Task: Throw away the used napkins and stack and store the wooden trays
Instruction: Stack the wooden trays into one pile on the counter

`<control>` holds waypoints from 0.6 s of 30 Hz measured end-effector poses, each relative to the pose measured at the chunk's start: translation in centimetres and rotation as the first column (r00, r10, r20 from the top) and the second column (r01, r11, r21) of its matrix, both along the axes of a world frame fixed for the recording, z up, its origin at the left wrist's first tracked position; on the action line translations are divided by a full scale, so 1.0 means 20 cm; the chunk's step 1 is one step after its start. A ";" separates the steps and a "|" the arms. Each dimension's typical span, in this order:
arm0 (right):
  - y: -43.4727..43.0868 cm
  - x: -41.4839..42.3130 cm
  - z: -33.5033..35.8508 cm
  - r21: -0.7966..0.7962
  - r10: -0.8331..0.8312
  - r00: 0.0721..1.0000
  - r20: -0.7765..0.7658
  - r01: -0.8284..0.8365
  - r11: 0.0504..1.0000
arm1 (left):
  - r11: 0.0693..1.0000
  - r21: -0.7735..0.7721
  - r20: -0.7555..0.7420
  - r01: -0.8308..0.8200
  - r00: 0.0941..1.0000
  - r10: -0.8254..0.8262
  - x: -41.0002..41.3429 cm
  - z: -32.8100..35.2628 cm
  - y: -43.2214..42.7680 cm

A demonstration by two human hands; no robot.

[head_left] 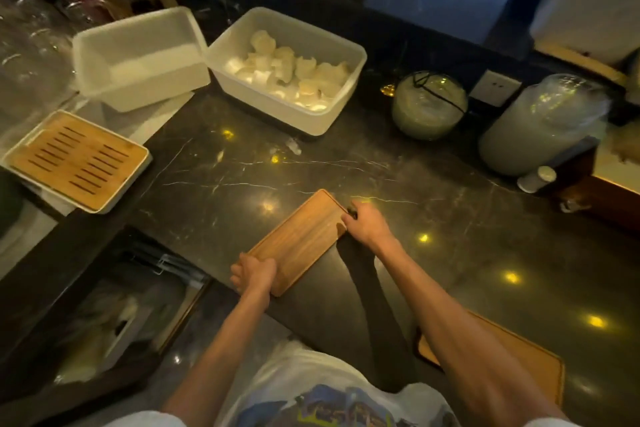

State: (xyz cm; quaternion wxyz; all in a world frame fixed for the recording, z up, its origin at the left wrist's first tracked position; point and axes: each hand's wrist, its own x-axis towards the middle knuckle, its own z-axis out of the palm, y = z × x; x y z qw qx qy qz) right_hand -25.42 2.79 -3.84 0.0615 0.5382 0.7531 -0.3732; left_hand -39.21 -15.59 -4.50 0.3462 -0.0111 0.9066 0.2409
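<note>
A small wooden tray [300,240] lies at an angle near the front edge of the dark marble counter [346,166]. My left hand [254,273] grips its near left corner. My right hand [365,222] holds its far right end. Another, larger wooden tray [512,360] lies at the counter's front right, partly hidden under my right forearm. A white tub [332,104] at the back holds several crumpled white napkins [291,71]. Small napkin scraps [294,146] lie on the counter in front of the tub.
A second white tub [138,59] stands tilted at the back left. A slatted bamboo tray in a white base [78,159] sits on the left. Two glass jars [429,104] [540,125] stand at the right. An open bin [114,333] lies below the counter's left.
</note>
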 end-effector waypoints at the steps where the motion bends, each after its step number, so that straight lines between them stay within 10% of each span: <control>1: 0.01 -0.04 -0.01 -0.013 0.009 1.000 -0.002 -0.009 1.000 | 1.000 -0.006 0.019 -0.006 1.000 0.006 -0.02 -0.01 -0.01; 18: -0.05 0.27 0.05 -0.184 -0.420 0.890 -0.175 0.390 0.902 | 0.937 0.333 0.154 -0.107 0.986 0.058 -0.11 -0.01 -0.03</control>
